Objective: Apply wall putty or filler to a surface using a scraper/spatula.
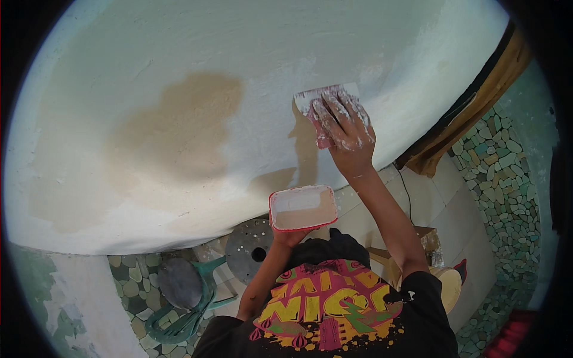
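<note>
Large stylised yellow lettering (327, 306), edged with pink, across person's black shirt (421, 319)

Grey disc (242, 250), lower left of centre; brown wood (498, 83), upper right; dark cable (407, 187), right of centre; pebbled floor (507, 179), far right.

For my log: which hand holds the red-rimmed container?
The left hand, lower down, holds the container; the right hand, smeared white, holds a scraper at the wall instead.
</note>
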A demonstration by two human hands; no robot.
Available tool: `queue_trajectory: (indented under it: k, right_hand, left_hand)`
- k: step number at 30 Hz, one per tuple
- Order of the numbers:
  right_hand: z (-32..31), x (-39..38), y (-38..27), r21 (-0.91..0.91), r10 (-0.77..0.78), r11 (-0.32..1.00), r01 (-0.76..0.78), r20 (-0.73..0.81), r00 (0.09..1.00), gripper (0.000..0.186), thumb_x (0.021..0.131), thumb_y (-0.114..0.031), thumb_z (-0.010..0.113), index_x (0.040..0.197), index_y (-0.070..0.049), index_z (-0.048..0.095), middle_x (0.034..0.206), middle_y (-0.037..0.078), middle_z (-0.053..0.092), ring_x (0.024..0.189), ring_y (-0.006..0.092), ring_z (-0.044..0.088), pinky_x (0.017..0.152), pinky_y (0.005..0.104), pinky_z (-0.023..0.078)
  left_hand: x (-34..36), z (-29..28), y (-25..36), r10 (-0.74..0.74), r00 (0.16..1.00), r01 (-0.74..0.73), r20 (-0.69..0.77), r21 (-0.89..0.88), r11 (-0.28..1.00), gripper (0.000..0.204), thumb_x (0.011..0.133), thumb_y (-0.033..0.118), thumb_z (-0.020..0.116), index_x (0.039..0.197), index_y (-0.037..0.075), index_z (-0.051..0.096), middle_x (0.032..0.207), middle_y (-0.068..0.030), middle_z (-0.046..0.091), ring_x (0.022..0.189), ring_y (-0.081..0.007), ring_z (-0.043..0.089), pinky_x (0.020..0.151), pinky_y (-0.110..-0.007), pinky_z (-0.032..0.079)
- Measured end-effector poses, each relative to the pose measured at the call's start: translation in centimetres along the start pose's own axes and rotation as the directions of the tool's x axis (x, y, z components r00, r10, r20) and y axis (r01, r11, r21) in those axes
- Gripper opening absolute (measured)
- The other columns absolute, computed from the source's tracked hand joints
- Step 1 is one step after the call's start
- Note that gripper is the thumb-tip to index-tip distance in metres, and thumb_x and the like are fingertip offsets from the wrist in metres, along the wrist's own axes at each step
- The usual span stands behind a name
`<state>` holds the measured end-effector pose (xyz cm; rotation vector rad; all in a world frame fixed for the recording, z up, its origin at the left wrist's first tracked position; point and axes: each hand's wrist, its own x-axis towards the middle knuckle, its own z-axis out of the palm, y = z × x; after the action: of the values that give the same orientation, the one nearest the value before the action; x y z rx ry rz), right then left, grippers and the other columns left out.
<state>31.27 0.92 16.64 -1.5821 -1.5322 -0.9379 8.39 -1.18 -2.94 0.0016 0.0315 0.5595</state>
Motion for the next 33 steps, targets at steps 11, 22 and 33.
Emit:
queue_trajectory:
  k: [11,22,33]
  right_hand:
    - [-1.2,6.6,-3.5,0.146,-0.068,0.985,0.088,-0.132,0.989,0.040,0.084,-0.016,0.075,0.124,-0.020,0.078,0.140,0.004,0.071,0.132,0.0316,0.064,0.115,0.0501,0.044]
    - [7.1,-7.1,-2.6,0.187,0.088,0.973,-0.132,0.226,0.970,0.056,0.077,0.002,0.064,0.130,-0.012,0.076,0.150,0.014,0.063,0.145,0.0402,0.052,0.124,0.0556,0.035]
    - [-1.1,5.2,-5.3,0.239,0.075,0.970,-0.035,-0.161,0.984,0.040,0.092,-0.017,0.068,0.130,-0.010,0.077,0.141,0.013,0.070,0.133,0.0383,0.063,0.113,0.0529,0.044]
  left_hand:
    - [-1.3,-0.3,1.4,-0.004,0.999,0.004,-0.034,0.002,1.000,0.072,0.102,0.067,0.044,0.160,0.024,0.042,0.168,-0.0174,0.037,0.147,-0.0528,0.042,0.098,-0.073,0.056]
    - [-2.8,-2.1,1.9,0.093,0.990,-0.084,-0.108,0.085,0.993,0.063,0.106,0.061,0.042,0.158,0.027,0.044,0.166,-0.0134,0.040,0.148,-0.0491,0.043,0.101,-0.075,0.053]
    - [-3.5,-1.2,1.0,0.050,0.995,-0.049,-0.090,0.014,0.999,0.068,0.105,0.062,0.040,0.159,0.021,0.042,0.166,-0.0182,0.039,0.147,-0.0535,0.042,0.098,-0.077,0.053]
